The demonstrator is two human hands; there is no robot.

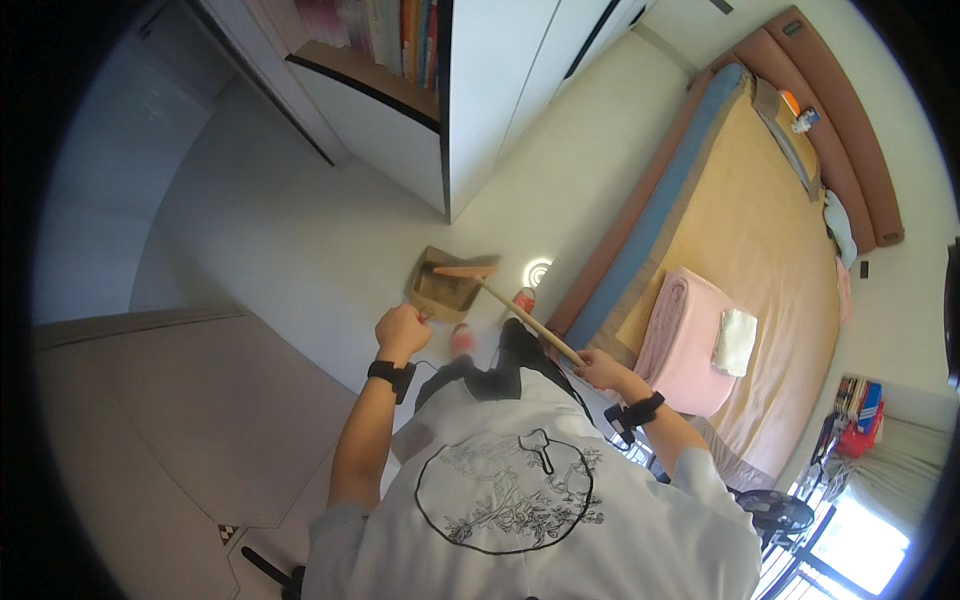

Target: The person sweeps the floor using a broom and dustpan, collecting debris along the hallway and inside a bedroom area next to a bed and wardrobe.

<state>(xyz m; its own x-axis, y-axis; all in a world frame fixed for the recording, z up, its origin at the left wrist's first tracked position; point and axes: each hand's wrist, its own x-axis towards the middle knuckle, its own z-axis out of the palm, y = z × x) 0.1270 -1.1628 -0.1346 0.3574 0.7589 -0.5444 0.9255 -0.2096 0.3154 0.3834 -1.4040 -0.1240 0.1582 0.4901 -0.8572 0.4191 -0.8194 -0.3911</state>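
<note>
My left hand (402,332) is closed round the handle of a tan dustpan (430,299), which is in front of my feet near the floor. Only a small reddish bit of that handle shows past my fingers. My right hand (600,369) grips the long pale stick of a broom (528,321). The stick slants down and to the left, and the orange broom head rests over the dustpan's open tray. Whether the bristles touch the pan is too small to tell. Dark bands circle both my wrists.
A bed (750,240) with a folded pink quilt (685,335) stands along my right. Ahead is a white cabinet (490,90) with a bookshelf (370,70). A doorway edge lies at the upper left. Red-and-white slippers (462,340) are on my feet. A dark fan (775,510) stands at the lower right.
</note>
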